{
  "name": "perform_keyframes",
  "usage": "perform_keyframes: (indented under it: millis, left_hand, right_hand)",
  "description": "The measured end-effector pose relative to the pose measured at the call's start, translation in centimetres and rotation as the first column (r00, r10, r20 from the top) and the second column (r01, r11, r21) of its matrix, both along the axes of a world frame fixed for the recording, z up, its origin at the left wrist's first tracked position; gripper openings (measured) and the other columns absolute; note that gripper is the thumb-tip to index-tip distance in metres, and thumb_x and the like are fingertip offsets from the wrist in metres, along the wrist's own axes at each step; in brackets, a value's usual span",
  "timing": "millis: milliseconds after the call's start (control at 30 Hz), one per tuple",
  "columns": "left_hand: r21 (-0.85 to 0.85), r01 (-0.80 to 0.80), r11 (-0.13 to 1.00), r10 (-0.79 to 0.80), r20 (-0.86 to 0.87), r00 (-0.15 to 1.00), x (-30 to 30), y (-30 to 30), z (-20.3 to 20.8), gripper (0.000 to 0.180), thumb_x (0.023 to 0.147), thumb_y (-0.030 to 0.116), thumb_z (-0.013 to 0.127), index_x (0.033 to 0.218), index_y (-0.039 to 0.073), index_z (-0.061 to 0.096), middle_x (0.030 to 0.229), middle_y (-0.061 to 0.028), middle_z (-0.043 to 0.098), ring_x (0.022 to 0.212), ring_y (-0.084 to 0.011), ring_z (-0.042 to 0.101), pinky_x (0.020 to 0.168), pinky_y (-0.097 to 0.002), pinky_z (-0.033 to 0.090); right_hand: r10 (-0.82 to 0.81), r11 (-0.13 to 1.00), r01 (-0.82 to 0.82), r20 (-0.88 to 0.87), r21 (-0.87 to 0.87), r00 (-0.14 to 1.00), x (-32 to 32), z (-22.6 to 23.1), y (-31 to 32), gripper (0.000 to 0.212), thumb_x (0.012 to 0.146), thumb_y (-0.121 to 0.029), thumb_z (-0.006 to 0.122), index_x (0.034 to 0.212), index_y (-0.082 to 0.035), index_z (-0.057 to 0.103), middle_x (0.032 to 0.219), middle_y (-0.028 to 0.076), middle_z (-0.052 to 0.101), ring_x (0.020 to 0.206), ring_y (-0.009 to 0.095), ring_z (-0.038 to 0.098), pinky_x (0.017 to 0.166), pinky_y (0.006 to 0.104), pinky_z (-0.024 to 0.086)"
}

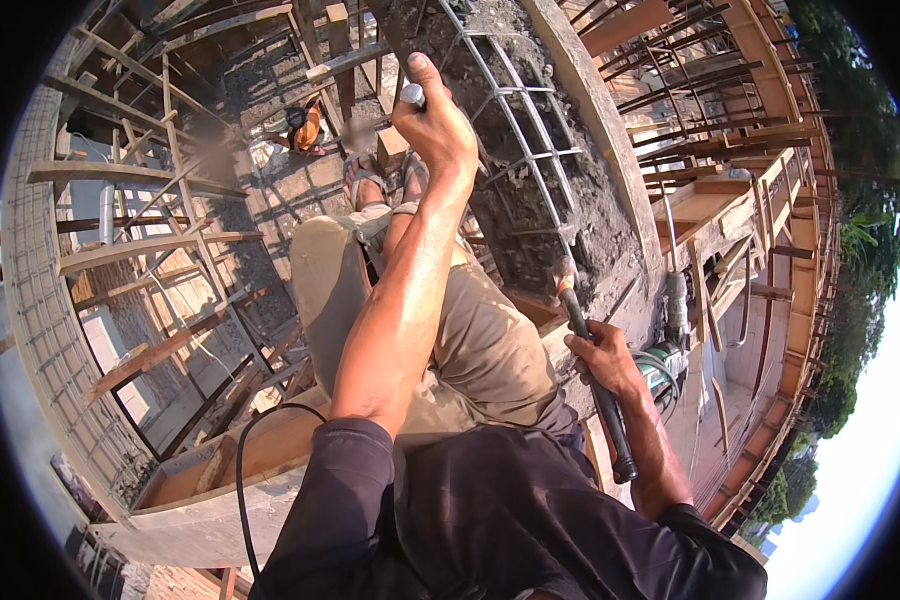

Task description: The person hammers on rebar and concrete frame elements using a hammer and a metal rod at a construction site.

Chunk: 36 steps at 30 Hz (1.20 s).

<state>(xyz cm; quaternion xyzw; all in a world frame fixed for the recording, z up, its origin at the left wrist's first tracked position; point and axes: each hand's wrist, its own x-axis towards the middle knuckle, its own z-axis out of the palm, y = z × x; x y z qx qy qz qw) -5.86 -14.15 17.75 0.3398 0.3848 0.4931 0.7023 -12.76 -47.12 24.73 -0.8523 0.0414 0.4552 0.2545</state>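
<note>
My left hand [438, 128] is stretched far forward, its fingers wrapped round a metal bar [412, 94]. Only the bar's round, shiny end shows; the rest is hidden. My right hand [608, 358] grips the black handle of a hammer [598, 385]. The hammer's dusty head [564, 272] is over the rough concrete [610, 245], close to the exposed rebar [532, 125]. Both hands are closed, and the bar and the hammer head are well apart.
A green power tool [658, 368] with a cable lies beside my right forearm. A black cord [240, 460] hangs at my left. Timber props [120, 175] and a lower level drop away at left, where a person in orange [305, 128] is. Wooden formwork [710, 215] stands at right.
</note>
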Motion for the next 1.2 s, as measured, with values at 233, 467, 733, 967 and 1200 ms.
perform_keyframes:
  millis: [233,467,733,967,1200]
  left_hand:
    - [-0.120,0.000,0.993,-0.008,-0.069,0.998,-0.1,-1.2,-5.6,0.068,0.097,0.061,0.056,0.055,0.011,0.036,0.053,0.0051,0.034,0.051,-0.0089,0.034,0.051,-0.0344,0.026]
    - [0.094,0.220,0.971,-0.210,-0.098,0.973,-2.1,-10.0,-5.7,0.061,0.101,0.042,0.060,0.058,0.002,0.042,0.052,0.0024,0.035,0.054,-0.0105,0.031,0.049,-0.0355,0.025]
    - [0.379,0.480,0.791,-0.452,-0.166,0.876,-3.3,-12.3,-6.5,0.052,0.101,0.037,0.058,0.065,0.000,0.056,0.057,-0.0131,0.046,0.052,-0.0242,0.043,0.053,-0.0403,0.037]
    - [0.405,0.432,0.806,-0.422,-0.120,0.899,-3.3,-9.1,-7.4,0.040,0.095,0.029,0.067,0.067,0.001,0.067,0.056,-0.0158,0.058,0.047,-0.0293,0.053,0.049,-0.0404,0.040]
    - [0.329,0.373,0.867,-0.369,-0.079,0.926,-3.6,-9.1,-8.0,0.042,0.095,0.029,0.067,0.065,0.000,0.063,0.054,-0.0158,0.053,0.045,-0.0253,0.047,0.048,-0.0402,0.036]
  right_hand:
    - [0.180,0.983,-0.173,0.129,-0.064,0.975,0.5,-2.2,-1.1,0.032,0.095,-0.032,0.063,0.086,-0.002,0.054,0.058,0.003,0.051,0.050,0.013,0.050,0.049,0.0323,0.043]
    - [-0.078,0.991,0.094,0.160,-0.095,0.984,-2.9,-2.0,-1.4,0.041,0.095,-0.038,0.066,0.078,-0.004,0.051,0.056,-0.001,0.047,0.044,0.009,0.047,0.041,0.0292,0.039]
    - [-0.295,0.948,0.232,0.333,0.218,0.895,-2.0,3.1,2.5,0.039,0.099,-0.042,0.063,0.085,-0.009,0.046,0.058,-0.006,0.037,0.046,0.005,0.036,0.040,0.0233,0.033]
    - [-0.224,0.926,0.021,0.505,0.376,0.834,-2.8,6.2,5.9,0.026,0.102,-0.028,0.056,0.091,-0.006,0.051,0.060,-0.003,0.042,0.047,0.006,0.040,0.041,0.0235,0.034]
    - [-0.193,0.914,-0.006,0.447,0.405,0.874,-2.6,7.7,7.1,0.025,0.102,-0.026,0.055,0.092,-0.003,0.054,0.061,-0.001,0.048,0.049,0.007,0.045,0.042,0.0227,0.036]
